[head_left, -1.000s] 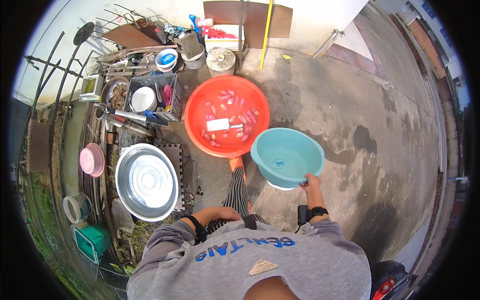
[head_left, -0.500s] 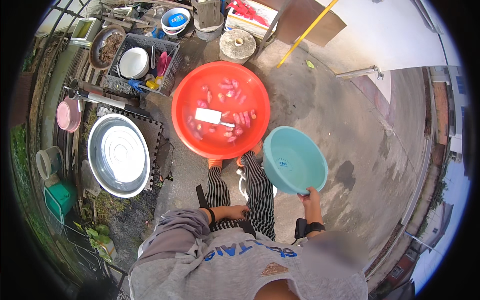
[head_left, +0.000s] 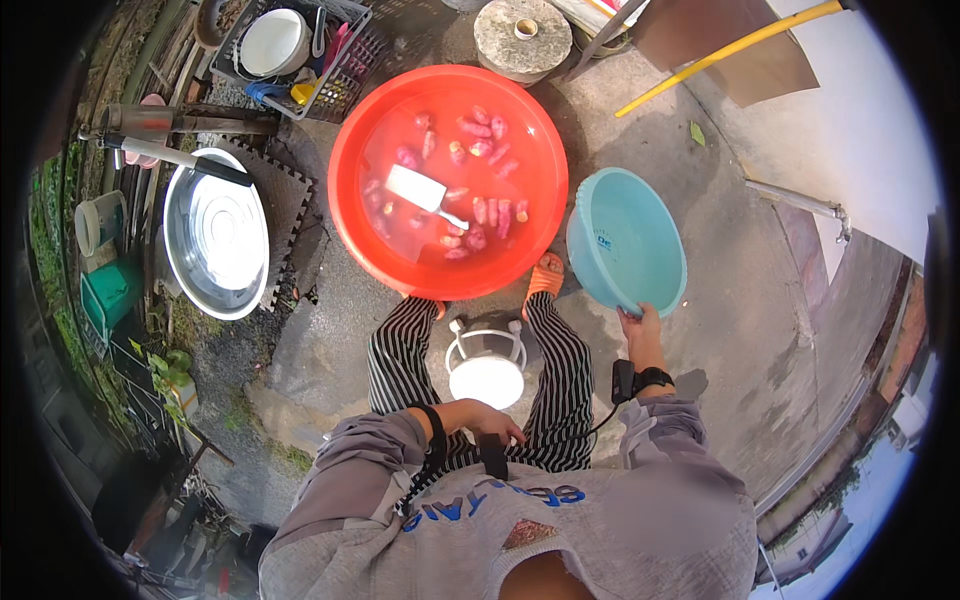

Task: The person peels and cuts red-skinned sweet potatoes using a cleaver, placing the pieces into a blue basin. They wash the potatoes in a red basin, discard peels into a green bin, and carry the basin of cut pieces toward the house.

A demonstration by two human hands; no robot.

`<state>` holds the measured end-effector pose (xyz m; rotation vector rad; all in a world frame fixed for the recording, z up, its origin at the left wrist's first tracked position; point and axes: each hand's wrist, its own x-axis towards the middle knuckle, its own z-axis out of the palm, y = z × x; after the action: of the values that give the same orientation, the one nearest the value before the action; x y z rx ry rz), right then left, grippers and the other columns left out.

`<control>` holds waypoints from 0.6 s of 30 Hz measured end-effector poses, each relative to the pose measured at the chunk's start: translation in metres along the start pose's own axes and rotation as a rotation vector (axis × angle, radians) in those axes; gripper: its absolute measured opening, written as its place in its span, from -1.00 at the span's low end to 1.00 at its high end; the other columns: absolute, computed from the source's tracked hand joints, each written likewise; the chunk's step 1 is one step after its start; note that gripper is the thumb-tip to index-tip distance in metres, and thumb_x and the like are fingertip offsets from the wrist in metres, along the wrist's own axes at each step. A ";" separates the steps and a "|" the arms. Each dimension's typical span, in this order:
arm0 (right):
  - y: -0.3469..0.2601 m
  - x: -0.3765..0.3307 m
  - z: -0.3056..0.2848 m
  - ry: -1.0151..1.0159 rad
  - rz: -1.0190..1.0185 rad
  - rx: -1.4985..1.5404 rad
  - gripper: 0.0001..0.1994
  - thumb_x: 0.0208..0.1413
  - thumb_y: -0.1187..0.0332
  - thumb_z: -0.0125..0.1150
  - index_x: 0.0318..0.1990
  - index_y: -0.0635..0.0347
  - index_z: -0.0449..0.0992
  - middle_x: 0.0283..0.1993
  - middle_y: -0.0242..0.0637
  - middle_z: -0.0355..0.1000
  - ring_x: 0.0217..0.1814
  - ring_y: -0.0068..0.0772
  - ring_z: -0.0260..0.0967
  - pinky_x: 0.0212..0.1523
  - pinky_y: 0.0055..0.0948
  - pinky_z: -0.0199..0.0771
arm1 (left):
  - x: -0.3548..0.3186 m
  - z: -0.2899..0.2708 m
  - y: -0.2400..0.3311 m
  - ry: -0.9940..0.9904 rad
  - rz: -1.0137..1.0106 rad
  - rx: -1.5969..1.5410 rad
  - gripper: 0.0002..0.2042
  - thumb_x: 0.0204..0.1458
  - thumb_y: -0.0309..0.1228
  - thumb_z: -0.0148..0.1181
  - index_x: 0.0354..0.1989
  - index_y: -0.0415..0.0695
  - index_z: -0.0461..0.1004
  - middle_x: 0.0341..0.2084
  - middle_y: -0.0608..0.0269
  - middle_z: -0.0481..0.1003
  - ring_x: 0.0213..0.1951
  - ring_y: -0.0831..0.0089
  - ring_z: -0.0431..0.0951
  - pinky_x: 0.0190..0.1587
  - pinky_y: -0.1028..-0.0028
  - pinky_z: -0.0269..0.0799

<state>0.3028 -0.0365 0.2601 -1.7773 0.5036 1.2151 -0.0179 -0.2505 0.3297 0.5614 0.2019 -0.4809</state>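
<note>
Now right hand (head_left: 640, 328) grips rim of round, empty teal basin (head_left: 626, 240); left hand (head_left: 487, 420) loosely curled.

The right hand (head_left: 640, 325) hides part of the blue basin's (head_left: 625, 240) rim; left fingertips tuck unseen.
</note>
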 end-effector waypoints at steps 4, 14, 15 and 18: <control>-0.006 0.105 0.053 -0.023 -0.056 -0.002 -0.69 0.05 0.55 0.00 -0.01 0.32 0.30 0.00 -0.03 0.34 0.02 0.00 0.34 0.16 0.21 0.36 | 0.008 -0.122 0.065 0.053 0.015 -0.024 -0.48 0.13 -0.25 0.07 0.30 0.04 0.24 -0.07 0.21 0.46 -0.12 0.39 0.49 -0.06 0.34 0.48; 0.038 0.299 0.073 -0.214 -0.134 0.178 -0.57 0.05 0.69 -0.03 0.13 0.32 0.24 0.19 0.01 0.20 0.23 0.08 0.22 0.20 0.19 0.34 | -0.049 -0.390 0.034 0.976 0.629 -0.296 -0.60 0.18 -0.31 0.10 0.20 -0.08 0.32 -0.17 0.30 0.47 -0.26 0.57 0.46 -0.16 0.52 0.45; 0.045 0.309 0.069 -0.229 -0.166 0.158 -0.56 0.05 0.70 -0.03 0.13 0.31 0.24 0.20 0.00 0.20 0.23 0.06 0.22 0.20 0.18 0.35 | -0.059 -0.407 0.023 1.072 0.750 -0.403 -0.63 0.18 -0.34 0.10 0.16 -0.09 0.34 -0.19 0.33 0.48 -0.29 0.59 0.45 -0.21 0.51 0.46; 0.063 0.327 0.060 -0.255 -0.177 0.034 -0.57 0.07 0.70 -0.01 0.14 0.30 0.24 0.19 -0.02 0.21 0.21 0.02 0.24 0.19 0.14 0.36 | -0.086 -0.449 -0.006 1.255 1.039 -0.695 -0.71 0.19 -0.43 0.04 0.09 -0.10 0.36 -0.28 0.29 0.47 -0.37 0.54 0.45 -0.26 0.48 0.47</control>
<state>0.3676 0.0303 -0.0651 -1.5736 0.2132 1.2772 -0.1205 0.0269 -0.0195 0.1432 1.1436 1.0006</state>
